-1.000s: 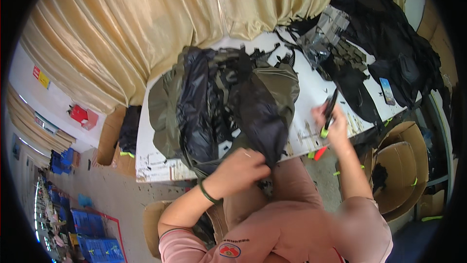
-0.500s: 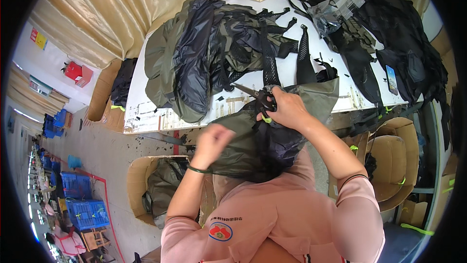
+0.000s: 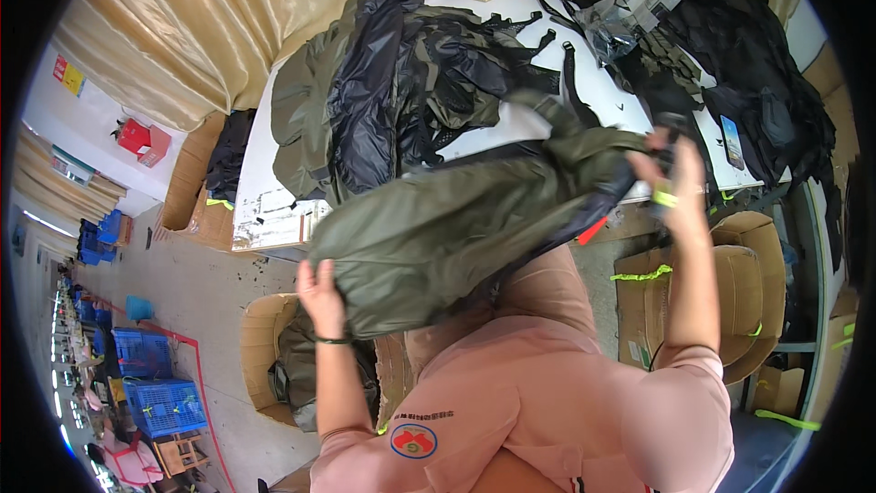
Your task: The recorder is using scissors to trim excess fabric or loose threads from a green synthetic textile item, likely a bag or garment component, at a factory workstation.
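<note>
An olive-green fabric bag (image 3: 438, 228) with a dark underside stretches between my hands, above my lap and the table's front edge. My left hand (image 3: 321, 303) is at its left end, fingers along the fabric edge. At the bag's other end, my right hand (image 3: 680, 178) closes around the gathered fabric and the scissors (image 3: 671, 128), which are blurred by motion. A yellow-green piece shows at that hand. A red tab (image 3: 593, 230) hangs under the bag's right part. Behind lies a pile of olive and black bags (image 3: 374, 101) with mesh straps.
The white table (image 3: 265, 210) also bears black bags (image 3: 766, 46) and a phone (image 3: 732, 142) at right. Cardboard boxes stand on the floor, one holding olive fabric at left (image 3: 260, 356) and another at right (image 3: 730, 283). Blue crates (image 3: 164, 402) are farther left.
The bag has been lifted and spread out sideways. My right hand has moved right with the scissors; my left hand has moved left and down to the bag's end.
</note>
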Available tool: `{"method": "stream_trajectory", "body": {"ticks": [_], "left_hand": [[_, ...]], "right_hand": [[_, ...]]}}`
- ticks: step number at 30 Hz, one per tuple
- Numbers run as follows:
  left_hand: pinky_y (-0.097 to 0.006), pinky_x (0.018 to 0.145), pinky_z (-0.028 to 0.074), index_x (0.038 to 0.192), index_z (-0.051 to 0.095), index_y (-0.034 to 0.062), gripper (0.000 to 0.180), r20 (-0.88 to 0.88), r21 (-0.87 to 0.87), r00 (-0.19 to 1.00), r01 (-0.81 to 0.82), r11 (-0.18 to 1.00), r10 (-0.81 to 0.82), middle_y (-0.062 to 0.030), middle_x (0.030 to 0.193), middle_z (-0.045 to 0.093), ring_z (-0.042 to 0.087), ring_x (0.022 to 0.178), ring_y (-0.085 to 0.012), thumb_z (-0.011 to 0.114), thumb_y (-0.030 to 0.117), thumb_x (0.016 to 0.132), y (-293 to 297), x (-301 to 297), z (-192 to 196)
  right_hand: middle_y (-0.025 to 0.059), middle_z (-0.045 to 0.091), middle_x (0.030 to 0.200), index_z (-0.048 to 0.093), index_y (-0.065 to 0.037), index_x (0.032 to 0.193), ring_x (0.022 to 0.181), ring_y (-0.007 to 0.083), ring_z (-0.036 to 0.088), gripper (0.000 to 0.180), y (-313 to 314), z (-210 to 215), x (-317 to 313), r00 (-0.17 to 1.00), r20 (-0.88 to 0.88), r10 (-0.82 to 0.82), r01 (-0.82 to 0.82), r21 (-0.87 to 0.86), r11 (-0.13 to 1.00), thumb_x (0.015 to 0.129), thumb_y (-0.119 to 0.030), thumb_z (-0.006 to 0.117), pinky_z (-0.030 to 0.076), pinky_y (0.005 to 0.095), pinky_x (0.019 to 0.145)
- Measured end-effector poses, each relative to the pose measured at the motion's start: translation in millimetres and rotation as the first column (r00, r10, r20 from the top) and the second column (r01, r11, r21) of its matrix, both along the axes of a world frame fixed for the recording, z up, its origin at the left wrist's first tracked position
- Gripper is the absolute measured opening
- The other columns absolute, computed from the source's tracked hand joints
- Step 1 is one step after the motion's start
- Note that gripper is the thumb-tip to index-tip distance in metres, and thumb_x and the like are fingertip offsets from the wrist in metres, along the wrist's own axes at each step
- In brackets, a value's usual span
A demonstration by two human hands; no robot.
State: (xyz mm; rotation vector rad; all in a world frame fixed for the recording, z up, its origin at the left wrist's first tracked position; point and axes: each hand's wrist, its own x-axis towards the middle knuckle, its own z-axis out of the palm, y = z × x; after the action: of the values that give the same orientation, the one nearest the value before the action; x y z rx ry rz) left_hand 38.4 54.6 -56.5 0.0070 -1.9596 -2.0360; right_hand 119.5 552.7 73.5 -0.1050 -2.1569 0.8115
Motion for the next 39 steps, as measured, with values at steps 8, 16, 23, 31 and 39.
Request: {"method": "stream_trajectory", "body": {"ticks": [8, 16, 23, 31, 39], "left_hand": [[-0.028, 0.090, 0.046, 0.119, 0.058, 0.0002, 0.027, 0.161, 0.129, 0.968, 0.174, 0.976, -0.193, -0.0060, 0.111, 0.066, 0.059, 0.099, -0.0123, 0.059, 0.000, 0.092, -41, -11, -11], [-0.033, 0.085, 0.046, 0.101, 0.063, 0.0021, 0.023, -0.095, -0.676, 0.991, 0.002, 0.737, -0.090, -0.0111, 0.102, 0.060, 0.056, 0.095, -0.0229, 0.071, 0.007, 0.080, 2, -33, 13], [-0.038, 0.088, 0.045, 0.106, 0.066, 0.0022, 0.036, -0.077, -0.880, 0.830, 0.203, 0.428, -0.553, -0.0144, 0.101, 0.061, 0.056, 0.100, -0.0315, 0.076, 0.020, 0.077, 77, -70, 40], [-0.029, 0.068, 0.043, 0.087, 0.057, 0.0013, 0.032, 0.344, -0.613, 0.734, 0.648, 0.453, -0.586, -0.0019, 0.078, 0.054, 0.050, 0.074, -0.0124, 0.082, 0.015, 0.074, 58, -95, 14], [-0.019, 0.062, 0.037, 0.085, 0.054, 0.0061, 0.022, 0.518, -0.074, 0.396, 0.904, 0.421, -0.759, 0.0095, 0.077, 0.046, 0.042, 0.072, -0.0007, 0.076, 0.003, 0.081, 67, -112, 13]], "right_hand": [[-0.0006, 0.057, 0.073, 0.051, -0.007, 0.085, 0.059, 0.0072, 0.053, 0.024, 73, -51, 172, 0.762, 0.643, 0.079, 0.310, -0.468, 0.828, 0.079, -0.005, 0.074, 0.042, 0.0233, 0.052], [-0.0009, 0.055, 0.077, 0.051, -0.004, 0.086, 0.072, 0.0070, 0.057, 0.021, 45, -51, 119, 0.866, 0.497, 0.050, 0.141, -0.340, 0.930, 0.082, 0.000, 0.071, 0.047, 0.0240, 0.059], [0.0154, 0.064, 0.091, 0.052, -0.003, 0.103, 0.083, 0.0285, 0.067, 0.027, 15, -84, -39, 0.805, 0.508, 0.307, -0.232, -0.207, 0.950, 0.081, 0.001, 0.066, 0.052, 0.0378, 0.069], [0.0219, 0.063, 0.086, 0.054, -0.003, 0.096, 0.084, 0.0387, 0.062, 0.029, 30, -94, -91, 0.691, 0.704, 0.164, -0.273, 0.045, 0.961, 0.076, -0.008, 0.073, 0.049, 0.0413, 0.073], [-0.0002, 0.055, 0.078, 0.053, -0.003, 0.087, 0.076, 0.0103, 0.049, 0.027, 42, -55, -41, 0.603, 0.676, 0.424, -0.189, -0.396, 0.899, 0.075, -0.002, 0.077, 0.044, 0.0272, 0.069]]}}
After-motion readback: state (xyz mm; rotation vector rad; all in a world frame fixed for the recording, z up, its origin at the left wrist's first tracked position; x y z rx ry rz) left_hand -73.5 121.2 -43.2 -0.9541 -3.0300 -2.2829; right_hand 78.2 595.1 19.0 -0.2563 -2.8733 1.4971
